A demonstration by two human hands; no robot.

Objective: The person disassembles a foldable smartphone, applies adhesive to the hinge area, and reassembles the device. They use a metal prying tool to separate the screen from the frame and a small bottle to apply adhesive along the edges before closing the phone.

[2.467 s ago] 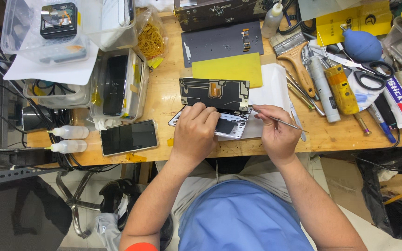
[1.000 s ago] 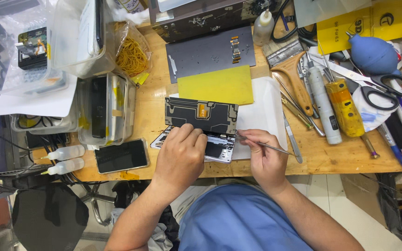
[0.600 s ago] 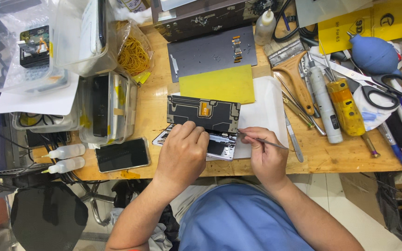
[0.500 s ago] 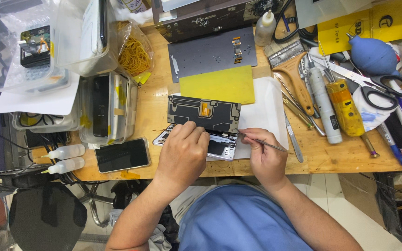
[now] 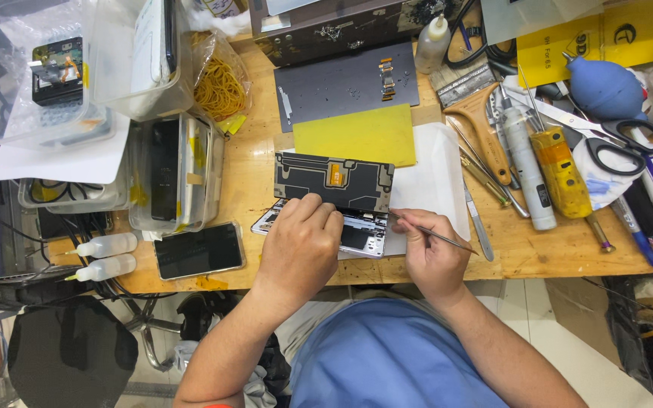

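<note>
Overhead, the left hand [image 5: 301, 245] lies curled, fingers together, pressing down on an opened phone [image 5: 357, 230] at the near edge of the wooden bench [image 5: 251, 170]. Right hand [image 5: 431, 253] pinches thin tweezers [image 5: 436, 236], tips at the phone's right side. Dark lifted screen panel [image 5: 334, 181] lies just behind; yellow pad [image 5: 357, 136] beyond.

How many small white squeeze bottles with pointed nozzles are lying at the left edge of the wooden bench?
2. One small white squeeze bottle lies above the other, both left of the dark phone. A taller white bottle stands upright at the bench's back, not counted. Clutter may hide others.
</note>
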